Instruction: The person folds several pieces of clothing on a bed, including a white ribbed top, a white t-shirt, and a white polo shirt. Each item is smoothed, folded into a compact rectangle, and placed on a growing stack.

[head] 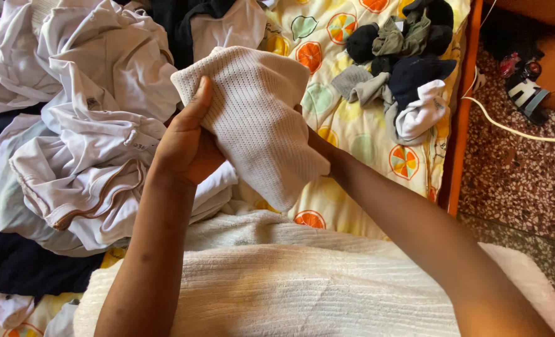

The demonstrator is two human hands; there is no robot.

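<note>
Soft warm daylight, sharp focus

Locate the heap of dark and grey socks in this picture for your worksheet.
In the head view the sock heap lies at the upper right, on the fruit-patterned sheet near the bed's orange edge, beyond the white knitted cloth held in both hands.

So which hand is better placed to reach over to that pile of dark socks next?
Probably the right hand: it is mostly hidden behind the white knit cloth, but its arm lies on the side of the dark socks. The left hand grips the cloth's other edge, by the white garments.
</note>
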